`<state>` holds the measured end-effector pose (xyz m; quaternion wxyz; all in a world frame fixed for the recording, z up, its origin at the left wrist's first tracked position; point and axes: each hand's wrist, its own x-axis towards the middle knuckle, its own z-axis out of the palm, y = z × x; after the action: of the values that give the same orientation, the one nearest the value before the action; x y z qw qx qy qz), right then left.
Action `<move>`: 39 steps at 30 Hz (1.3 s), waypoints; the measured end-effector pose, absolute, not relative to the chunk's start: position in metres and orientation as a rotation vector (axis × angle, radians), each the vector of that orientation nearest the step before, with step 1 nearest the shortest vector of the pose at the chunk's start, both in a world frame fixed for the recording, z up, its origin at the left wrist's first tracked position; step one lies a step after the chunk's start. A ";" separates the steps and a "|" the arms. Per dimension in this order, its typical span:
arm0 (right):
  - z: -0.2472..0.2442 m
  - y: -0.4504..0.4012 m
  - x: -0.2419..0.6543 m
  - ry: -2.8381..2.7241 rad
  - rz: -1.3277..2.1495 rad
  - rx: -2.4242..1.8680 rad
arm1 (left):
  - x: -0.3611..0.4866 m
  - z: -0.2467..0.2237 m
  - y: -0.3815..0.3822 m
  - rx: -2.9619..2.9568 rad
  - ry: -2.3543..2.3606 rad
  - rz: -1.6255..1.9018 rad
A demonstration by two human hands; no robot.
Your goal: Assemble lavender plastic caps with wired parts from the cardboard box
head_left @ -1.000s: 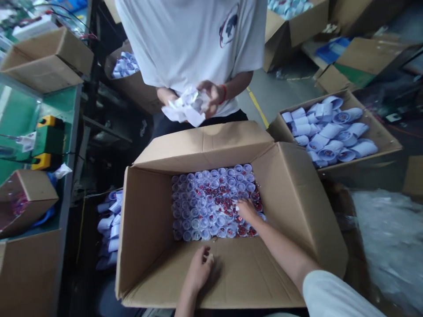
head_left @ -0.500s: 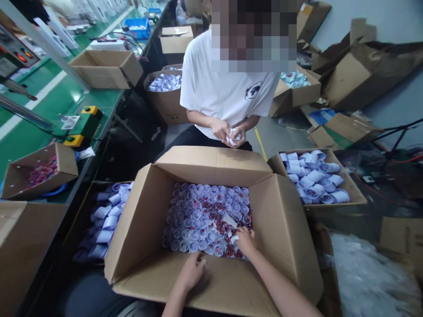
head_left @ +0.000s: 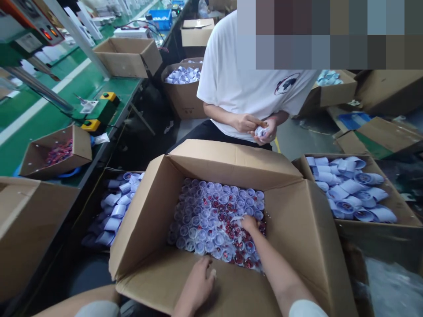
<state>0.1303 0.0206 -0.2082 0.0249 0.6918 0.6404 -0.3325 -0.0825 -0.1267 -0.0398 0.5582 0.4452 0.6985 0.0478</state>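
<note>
A large open cardboard box (head_left: 148,211) stands in front of me, its bottom covered by rows of small round white-blue cups (head_left: 201,220). Small dark red pieces (head_left: 239,237) lie scattered over the cups on the right. My right hand (head_left: 249,223) reaches in over them, its fingers closed at a whitish scrap (head_left: 236,219). Near the front wall of the box, my left hand (head_left: 201,275) hovers with fingers bent and a little apart, holding nothing.
Across the box a person in a white shirt (head_left: 241,88) holds a white roll (head_left: 261,131). Boxes of white rolls stand at the right (head_left: 350,189) and left (head_left: 115,211). A green bench (head_left: 122,92) runs along the left with a box of red pieces (head_left: 56,154).
The view has shifted, so the scene sits further right. My right hand has moved up and away over the cups, to the whitish scrap. My left hand has opened slightly.
</note>
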 end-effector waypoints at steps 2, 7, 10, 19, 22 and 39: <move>-0.205 0.023 0.134 1.910 -1.133 2.135 | -0.081 -0.039 -0.127 1.047 1.646 0.126; -0.170 0.001 0.132 1.851 -1.352 2.231 | -0.079 -0.040 -0.126 1.045 1.644 0.179; -0.141 -0.023 0.129 1.852 -1.514 2.312 | -0.079 -0.040 -0.124 1.060 1.632 0.153; -0.053 -0.056 0.138 1.591 -2.140 2.639 | -0.077 -0.041 -0.124 0.916 1.620 0.277; -0.021 -0.055 0.141 0.889 -2.691 2.750 | -0.076 -0.033 -0.120 0.818 1.577 0.347; 0.003 -0.119 0.106 2.601 -0.909 2.864 | 0.032 0.038 -0.079 -0.043 0.925 0.862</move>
<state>0.1055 -0.1186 0.0033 -0.4043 0.6592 0.5985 -0.2092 0.0322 -0.0788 0.0375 0.8066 -0.0203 0.4321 0.4029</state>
